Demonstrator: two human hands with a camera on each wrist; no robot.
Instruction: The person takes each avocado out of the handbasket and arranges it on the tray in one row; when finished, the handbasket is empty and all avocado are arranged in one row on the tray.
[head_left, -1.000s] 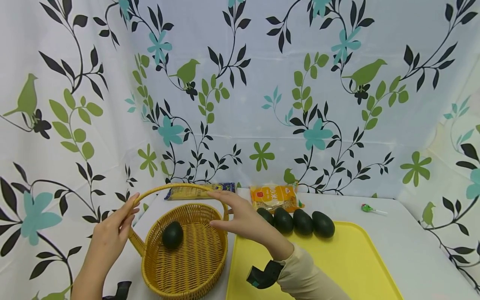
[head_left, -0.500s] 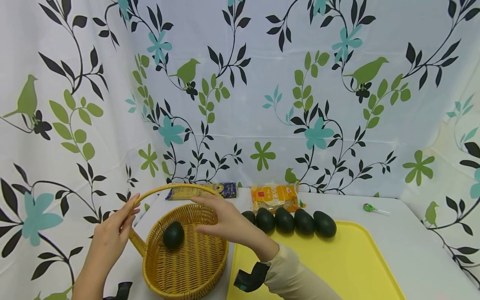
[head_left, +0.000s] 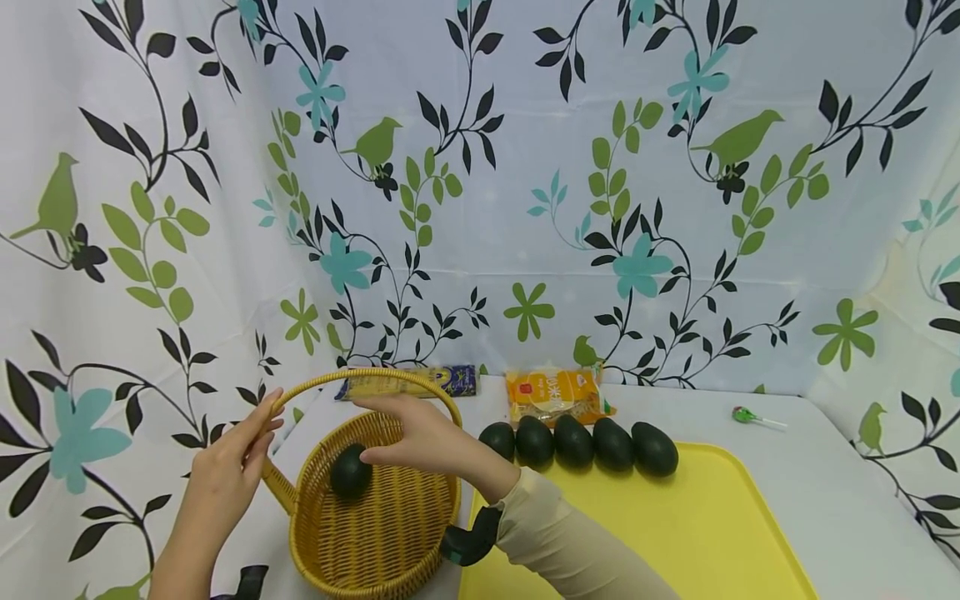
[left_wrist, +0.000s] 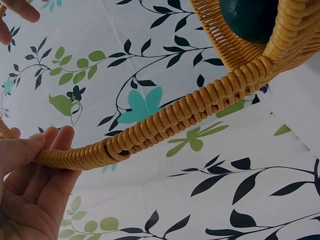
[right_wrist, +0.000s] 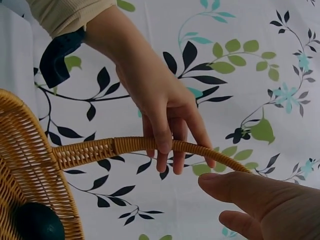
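My left hand pinches the left side of the handle of a round wicker basket. In the left wrist view the thumb and fingers close round the woven handle. A dark green avocado lies inside the basket at its left. My right hand hovers over the basket with fingers extended leftward, thumb apart from them. In the right wrist view its thumb and a finger show near the handle; contact is unclear. Several more avocados sit in a row.
The row lies along the far edge of a yellow tray, right of the basket. Behind stand an orange food packet and a long blue-and-yellow packet. A lollipop lies at the far right. Patterned cloth hangs behind the white table.
My right hand has moved left across the basket, from beside the handle's right side toward the middle. More of the avocado row has come into view. The left hand keeps its hold.
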